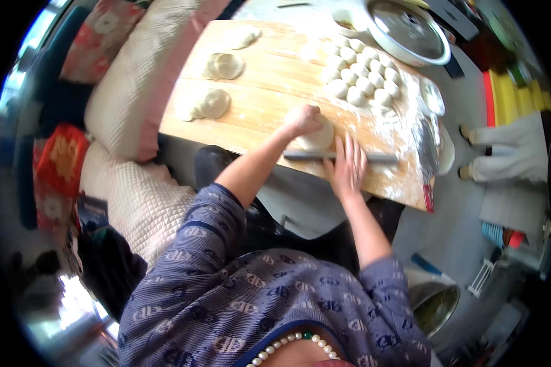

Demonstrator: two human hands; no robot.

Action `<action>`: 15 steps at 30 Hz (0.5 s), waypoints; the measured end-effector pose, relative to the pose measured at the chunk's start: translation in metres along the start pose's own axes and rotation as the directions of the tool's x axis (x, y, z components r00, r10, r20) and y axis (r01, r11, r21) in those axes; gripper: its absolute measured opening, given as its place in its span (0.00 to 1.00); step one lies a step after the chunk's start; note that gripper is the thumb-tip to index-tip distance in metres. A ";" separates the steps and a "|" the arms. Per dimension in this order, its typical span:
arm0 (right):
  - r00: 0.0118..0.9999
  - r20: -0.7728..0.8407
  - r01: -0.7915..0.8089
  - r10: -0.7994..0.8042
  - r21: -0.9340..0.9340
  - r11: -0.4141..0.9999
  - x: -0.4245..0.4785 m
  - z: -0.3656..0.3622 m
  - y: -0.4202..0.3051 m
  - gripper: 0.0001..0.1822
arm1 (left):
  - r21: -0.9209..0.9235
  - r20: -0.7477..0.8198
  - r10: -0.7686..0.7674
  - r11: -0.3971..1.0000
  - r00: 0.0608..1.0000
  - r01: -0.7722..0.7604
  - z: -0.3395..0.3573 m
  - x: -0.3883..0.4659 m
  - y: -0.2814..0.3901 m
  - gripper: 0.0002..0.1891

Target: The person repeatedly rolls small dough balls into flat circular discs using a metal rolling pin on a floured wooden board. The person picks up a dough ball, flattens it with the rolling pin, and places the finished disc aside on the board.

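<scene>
A flat round of dough point(317, 136) lies on the floured wooden board point(261, 96). My left hand point(307, 120) is curled over its far left edge, fingers bent onto the dough. The dark grey rolling pin point(381, 158) lies along the board's near edge, just below the dough round. My right hand point(350, 165) rests over the pin with its fingers stretched forward. Several floured dough balls point(365, 85) sit in a cluster at the board's far right. Overlapping flat dough rounds point(216, 103), point(229, 66) and another dough pile point(245, 36) lie at the left.
A cleaver point(427, 147) with a red handle lies at the board's right edge. Behind the dough balls stand a lidded white basin point(441, 50) and a small bowl point(349, 20). A quilted sofa point(133, 91) borders the left. Another person's legs point(509, 135) show at right; a metal bowl point(436, 307) stands below.
</scene>
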State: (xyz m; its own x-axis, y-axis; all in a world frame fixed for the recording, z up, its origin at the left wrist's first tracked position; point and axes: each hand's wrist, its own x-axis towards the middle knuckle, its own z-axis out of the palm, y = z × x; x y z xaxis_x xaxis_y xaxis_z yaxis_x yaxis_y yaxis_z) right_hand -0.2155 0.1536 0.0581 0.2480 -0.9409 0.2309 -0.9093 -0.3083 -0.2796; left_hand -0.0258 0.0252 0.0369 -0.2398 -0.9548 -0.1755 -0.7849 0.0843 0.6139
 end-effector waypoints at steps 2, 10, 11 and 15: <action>0.999 0.015 0.053 -0.052 -0.049 0.997 -0.035 -0.007 0.000 0.41 | -0.085 -0.149 -0.102 0.992 0.984 0.091 0.009 -0.012 -0.003 0.17; 0.998 -0.055 0.018 -0.028 -0.173 0.985 0.061 0.027 0.027 0.36 | -0.085 0.000 -0.206 0.975 0.979 0.205 0.003 -0.036 0.042 0.23; 0.998 -0.059 0.016 -0.027 -0.173 0.985 0.067 0.027 0.026 0.36 | -0.063 0.038 -0.190 0.979 0.981 0.192 -0.001 -0.032 0.043 0.23; 0.998 0.018 0.061 -0.059 -0.121 0.991 0.032 0.013 0.013 0.35 | 0.032 0.014 0.066 0.997 0.998 -0.066 0.003 -0.019 0.007 0.24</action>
State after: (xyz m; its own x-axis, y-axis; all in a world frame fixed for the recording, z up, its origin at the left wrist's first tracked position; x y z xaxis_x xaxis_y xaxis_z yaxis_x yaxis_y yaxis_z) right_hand -0.2150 0.1181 0.0497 0.3072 -0.9234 0.2300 -0.9262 -0.3456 -0.1505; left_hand -0.0281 0.0448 0.0419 -0.2990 -0.9431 -0.1456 -0.7850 0.1564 0.5994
